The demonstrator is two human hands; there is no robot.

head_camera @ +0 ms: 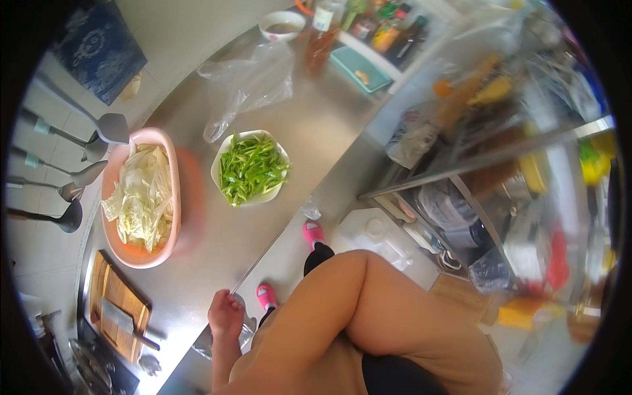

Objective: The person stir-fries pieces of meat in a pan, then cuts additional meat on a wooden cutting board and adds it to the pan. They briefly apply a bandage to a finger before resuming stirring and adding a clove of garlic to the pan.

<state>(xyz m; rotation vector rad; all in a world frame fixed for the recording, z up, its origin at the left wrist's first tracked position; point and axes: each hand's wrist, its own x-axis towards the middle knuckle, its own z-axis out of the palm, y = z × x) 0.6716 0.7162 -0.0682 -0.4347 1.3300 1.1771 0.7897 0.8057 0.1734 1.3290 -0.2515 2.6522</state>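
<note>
My left hand (227,313) is beside the near edge of the metal counter (247,232), its fingers curled in and nothing visible in them. My right hand is out of view. On the counter, a white bowl (215,173) holds cut green vegetable pieces, seemingly peppers. Left of it, a pink plastic basin (175,197) contains pale leaves that look like napa cabbage. A cleaver (117,314) lies on a wooden cutting board (101,276) at lower left. Beyond the green pieces lies a crumpled clear plastic bag (256,79).
Cooking utensils (112,128) hang along the wall. A bowl of liquid (281,24), a bottle (323,34) and a teal tray (363,69) stand at the far end. A shelving rack (419,180) and a translucent jug (375,237) are to the right. Pink slippers (266,296) are on the floor.
</note>
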